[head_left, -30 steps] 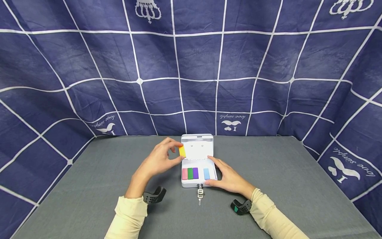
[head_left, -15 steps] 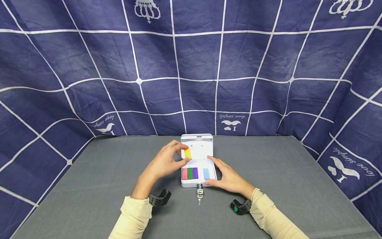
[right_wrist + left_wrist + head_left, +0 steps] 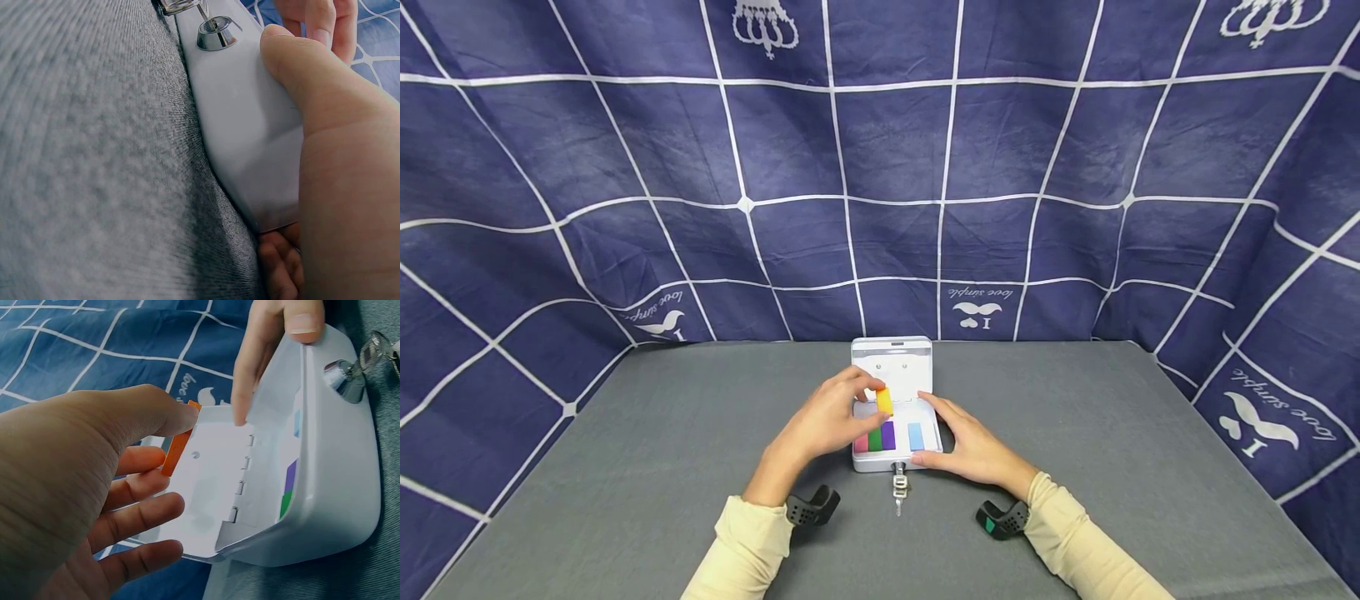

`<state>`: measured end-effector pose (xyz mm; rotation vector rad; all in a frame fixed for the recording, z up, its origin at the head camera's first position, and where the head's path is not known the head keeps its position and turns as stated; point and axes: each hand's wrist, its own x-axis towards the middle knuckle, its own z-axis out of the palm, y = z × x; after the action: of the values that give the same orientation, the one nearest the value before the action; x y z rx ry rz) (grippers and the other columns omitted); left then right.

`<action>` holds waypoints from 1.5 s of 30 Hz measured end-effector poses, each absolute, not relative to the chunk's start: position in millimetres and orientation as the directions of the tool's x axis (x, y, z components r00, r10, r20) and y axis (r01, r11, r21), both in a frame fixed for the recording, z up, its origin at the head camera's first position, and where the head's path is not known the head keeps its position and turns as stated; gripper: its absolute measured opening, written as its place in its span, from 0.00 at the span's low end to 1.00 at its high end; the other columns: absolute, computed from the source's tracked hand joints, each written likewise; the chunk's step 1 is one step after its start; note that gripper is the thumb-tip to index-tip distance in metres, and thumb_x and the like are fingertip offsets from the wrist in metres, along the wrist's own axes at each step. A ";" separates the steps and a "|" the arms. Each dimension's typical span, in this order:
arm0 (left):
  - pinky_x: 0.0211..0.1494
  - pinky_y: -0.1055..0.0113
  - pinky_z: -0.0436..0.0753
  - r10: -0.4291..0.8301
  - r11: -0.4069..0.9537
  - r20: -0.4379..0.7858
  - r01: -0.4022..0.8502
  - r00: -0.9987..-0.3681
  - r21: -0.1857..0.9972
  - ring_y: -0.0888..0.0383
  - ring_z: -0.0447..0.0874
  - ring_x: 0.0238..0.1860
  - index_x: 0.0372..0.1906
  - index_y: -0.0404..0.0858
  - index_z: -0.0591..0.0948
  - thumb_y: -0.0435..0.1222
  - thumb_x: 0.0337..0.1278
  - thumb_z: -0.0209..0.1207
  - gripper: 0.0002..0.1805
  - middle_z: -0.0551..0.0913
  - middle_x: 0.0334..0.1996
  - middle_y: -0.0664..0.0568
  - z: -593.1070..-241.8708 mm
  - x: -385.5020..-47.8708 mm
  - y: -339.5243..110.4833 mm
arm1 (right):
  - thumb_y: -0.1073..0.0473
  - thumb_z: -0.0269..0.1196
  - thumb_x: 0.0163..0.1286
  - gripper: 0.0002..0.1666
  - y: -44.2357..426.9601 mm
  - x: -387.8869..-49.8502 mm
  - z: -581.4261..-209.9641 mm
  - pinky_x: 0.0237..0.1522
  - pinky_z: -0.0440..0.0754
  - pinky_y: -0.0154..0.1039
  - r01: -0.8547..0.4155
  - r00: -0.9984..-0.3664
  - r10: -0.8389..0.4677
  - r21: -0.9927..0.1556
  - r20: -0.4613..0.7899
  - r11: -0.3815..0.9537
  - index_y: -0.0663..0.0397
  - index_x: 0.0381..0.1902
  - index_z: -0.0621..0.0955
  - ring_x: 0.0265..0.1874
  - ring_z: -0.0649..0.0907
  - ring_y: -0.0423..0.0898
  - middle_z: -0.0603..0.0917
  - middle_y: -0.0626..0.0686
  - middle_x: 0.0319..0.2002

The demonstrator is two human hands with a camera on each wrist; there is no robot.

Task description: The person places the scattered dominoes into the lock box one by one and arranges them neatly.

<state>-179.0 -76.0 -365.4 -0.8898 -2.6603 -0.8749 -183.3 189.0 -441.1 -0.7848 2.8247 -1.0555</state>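
My left hand (image 3: 831, 419) pinches a yellow-orange rectangular block (image 3: 884, 402) between thumb and forefinger. It holds the block over the white lockable metal box (image 3: 871, 467), whose lid stands up at the back. In the left wrist view the block (image 3: 179, 447) is tilted, and the other fingers spread below it. Inside the box lie a pink block (image 3: 861, 444), a green block (image 3: 875, 440) and a purple block (image 3: 888, 436) side by side, with a light blue block (image 3: 915, 436) apart to their right. Gripping the box's right side is my right hand (image 3: 967, 448), thumb on the front rim.
Keys (image 3: 900, 487) hang from the lock (image 3: 217, 33) on the box's front. Grey cloth covers the table (image 3: 1075, 417). A navy curtain (image 3: 895, 167) with white lines stands behind and at both sides.
My left hand has carried the block rightward and down, from beside the lid's left edge to over the box. The right hand keeps its grip on the box.
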 end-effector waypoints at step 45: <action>0.50 0.60 0.83 0.592 0.621 0.292 0.657 -0.751 0.427 0.51 0.84 0.44 0.50 0.33 0.87 0.38 0.54 0.74 0.19 0.86 0.45 0.48 -399.6 -181.4 -53.3 | 0.29 0.71 0.60 0.59 188.2 -182.4 -439.3 0.72 0.67 0.62 -0.422 -0.882 -0.456 -0.633 0.120 0.649 0.39 0.82 0.59 0.74 0.69 0.55 0.67 0.53 0.77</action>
<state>-181.4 -53.3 -399.6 -1.0512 -2.7169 -0.7914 -182.4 188.2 -439.3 -0.7481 2.8066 -1.0586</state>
